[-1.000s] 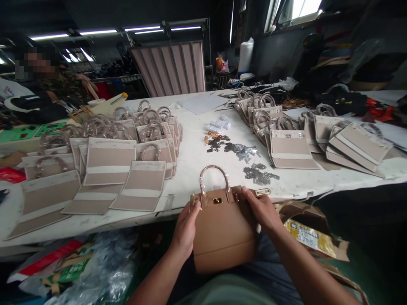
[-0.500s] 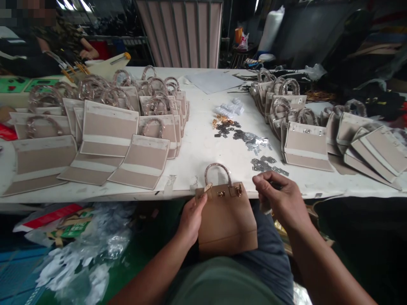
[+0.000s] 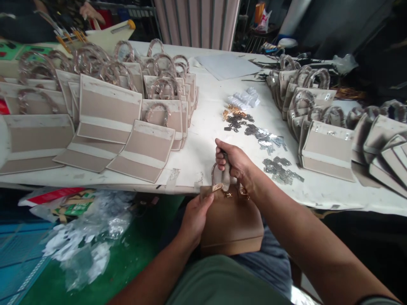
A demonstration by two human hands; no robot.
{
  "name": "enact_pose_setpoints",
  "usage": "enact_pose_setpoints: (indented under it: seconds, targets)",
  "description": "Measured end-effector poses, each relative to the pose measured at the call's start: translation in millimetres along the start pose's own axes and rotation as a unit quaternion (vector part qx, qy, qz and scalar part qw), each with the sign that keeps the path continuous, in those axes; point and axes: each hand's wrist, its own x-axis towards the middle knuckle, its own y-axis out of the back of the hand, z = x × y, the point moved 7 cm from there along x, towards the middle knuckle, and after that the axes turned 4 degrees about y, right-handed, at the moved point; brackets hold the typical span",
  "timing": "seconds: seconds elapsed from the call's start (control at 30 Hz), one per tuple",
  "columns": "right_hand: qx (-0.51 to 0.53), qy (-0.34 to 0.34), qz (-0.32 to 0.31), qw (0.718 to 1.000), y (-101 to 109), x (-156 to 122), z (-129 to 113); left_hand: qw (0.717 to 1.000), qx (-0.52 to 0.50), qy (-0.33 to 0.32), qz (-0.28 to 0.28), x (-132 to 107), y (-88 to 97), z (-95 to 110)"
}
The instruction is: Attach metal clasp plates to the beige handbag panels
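Currently held: a tan structured handbag (image 3: 232, 226), upright just below the table edge, over the person's lap and between both hands.

Left hand (image 3: 195, 220): grasping the upper left corner of the bag, with the fingers on its front panel.

Right hand (image 3: 233, 163): clenched around the top of the plastic-wrapped curved handle (image 3: 218, 176), above the bag and over the table edge.

Bag top: gold-coloured metal fittings (image 3: 243, 190) sit at the upper edge, just below the right hand. A small tan tab (image 3: 218, 187) lies at the handle base, beside the left hand.

Table: the white-covered table (image 3: 318, 197) extends ahead of the bag.

Left group: rows of flat beige-and-cream bag panels (image 3: 144, 150) with wrapped curved handles (image 3: 162, 89).

Right group: further beige-and-cream bag panels (image 3: 327, 150), well apart from the hands.

Centre parts: loose grey metal clips (image 3: 280, 169), gold metal fittings (image 3: 232, 112) and small white packets (image 3: 244, 98), near the right hand.

Floor: clear plastic sheeting (image 3: 85, 237) on green flooring (image 3: 140, 254).

Co-worker: a hand (image 3: 90, 10) at the far upper left, well apart.
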Motion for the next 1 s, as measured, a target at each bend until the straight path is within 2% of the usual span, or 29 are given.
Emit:
enact_pose_setpoints:
  seconds: [0.1, 0.23, 0.7, 1.0]
  targets:
    - [0.018, -0.045, 0.003, 0.999, 4.7, 7.8, 19.3, 1.0, -0.002, 0.013, 0.008, 0.2, 0.2, -1.0]
    - [0.004, -0.06, 0.019, 0.998, 6.4, 12.3, 24.4, 0.999, -0.01, 0.033, 0.018, -0.8, -0.7, -2.2]
    - [-0.026, -0.005, 0.032, 0.999, 9.1, 13.7, 26.1, 0.994, -0.076, 0.064, 0.054, -1.3, -5.7, -5.9]
    - [-0.044, 0.016, 0.033, 0.998, 6.8, 10.2, 26.2, 0.993, -0.043, 0.054, 0.097, -2.3, 0.7, -9.3]
